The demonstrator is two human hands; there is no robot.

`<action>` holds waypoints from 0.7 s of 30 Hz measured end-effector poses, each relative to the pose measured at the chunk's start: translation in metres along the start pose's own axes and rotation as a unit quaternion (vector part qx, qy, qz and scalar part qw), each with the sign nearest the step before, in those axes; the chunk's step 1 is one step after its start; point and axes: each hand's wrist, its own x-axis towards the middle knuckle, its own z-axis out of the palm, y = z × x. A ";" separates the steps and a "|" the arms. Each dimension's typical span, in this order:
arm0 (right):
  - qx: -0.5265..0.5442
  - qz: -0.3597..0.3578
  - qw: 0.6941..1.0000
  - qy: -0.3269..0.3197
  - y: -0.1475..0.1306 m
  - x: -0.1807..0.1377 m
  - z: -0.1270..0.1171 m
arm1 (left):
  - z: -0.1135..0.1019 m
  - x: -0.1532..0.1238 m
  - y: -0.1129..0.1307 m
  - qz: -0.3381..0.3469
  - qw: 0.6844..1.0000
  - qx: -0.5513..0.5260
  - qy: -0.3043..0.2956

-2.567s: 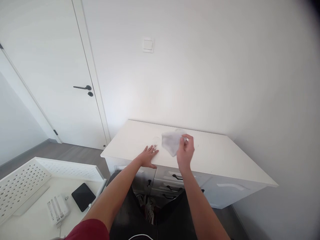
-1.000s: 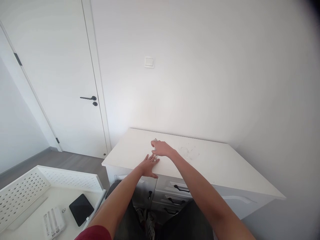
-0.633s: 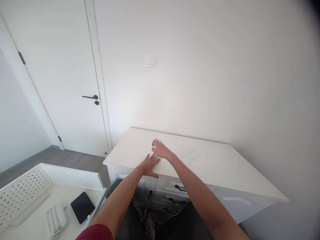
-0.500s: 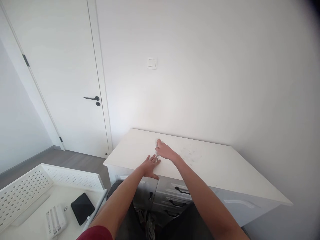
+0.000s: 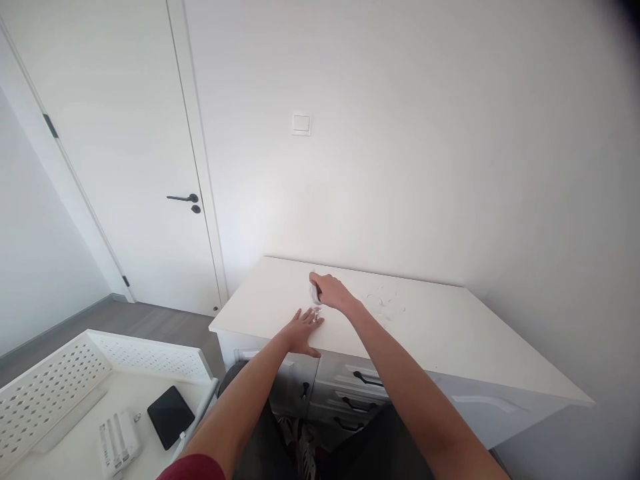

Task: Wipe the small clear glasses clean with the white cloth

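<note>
My left hand (image 5: 303,329) lies flat with fingers spread near the front edge of a white dresser top (image 5: 450,340); its fingertips reach the foot of a small clear glass (image 5: 315,305). Just behind it my right hand (image 5: 331,292) is closed around a crumpled white cloth (image 5: 314,291), pressed onto the top of that glass. Most of the glass is hidden by hand and cloth. To the right of my right hand, faint clear glass pieces (image 5: 383,303) rest on the dresser.
The dresser has drawers with dark handles (image 5: 367,380) and stands against a white wall with a light switch (image 5: 301,123). A closed white door (image 5: 183,198) is at left. At lower left, a white perforated tray (image 5: 50,373), a black phone (image 5: 170,417) and a white device (image 5: 117,440).
My right hand held the cloth up in the air; it has since come down left onto the glass and keeps shifting slightly there. The left hand has stayed flat.
</note>
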 end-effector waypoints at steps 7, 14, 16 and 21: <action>-0.047 -0.014 0.991 -0.123 -0.002 0.005 0.003 | 0.003 0.001 -0.002 0.001 1.000 -0.005 0.001; -0.088 0.007 0.949 -0.301 -0.002 0.050 -0.005 | 0.003 0.001 -0.002 -0.001 1.000 -0.003 0.005; -0.091 0.025 0.938 -0.334 -0.003 0.059 -0.007 | 0.002 0.000 -0.001 0.000 1.000 0.000 0.002; -0.091 0.069 0.921 -0.372 -0.007 0.066 -0.005 | 0.000 0.000 -0.001 -0.001 1.000 -0.001 0.001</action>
